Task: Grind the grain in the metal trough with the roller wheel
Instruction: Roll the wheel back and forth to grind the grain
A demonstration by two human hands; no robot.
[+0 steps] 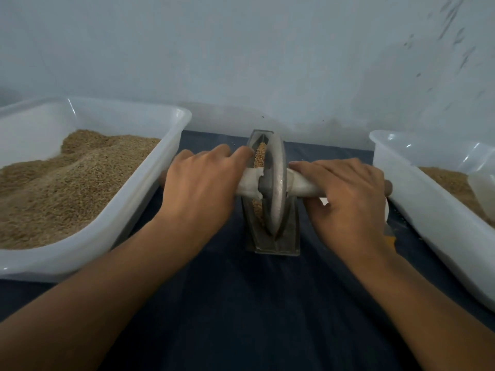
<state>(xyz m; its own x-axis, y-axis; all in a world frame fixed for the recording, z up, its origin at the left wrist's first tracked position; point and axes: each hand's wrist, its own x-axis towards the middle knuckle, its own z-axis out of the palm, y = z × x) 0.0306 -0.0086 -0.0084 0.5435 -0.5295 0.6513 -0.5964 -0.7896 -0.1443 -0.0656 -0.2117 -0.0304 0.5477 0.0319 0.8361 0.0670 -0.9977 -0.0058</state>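
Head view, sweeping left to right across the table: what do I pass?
Left tub of grain → left hand on the handle → roller wheel in the metal trough → right hand on the handle → right tub.

The metal trough stands at the centre of the counter, running from 6 to 12 o'clock, with grain in it. The roller wheel sits upright in the trough. One tub lies at 9 o'clock, another tub at 3 o'clock.
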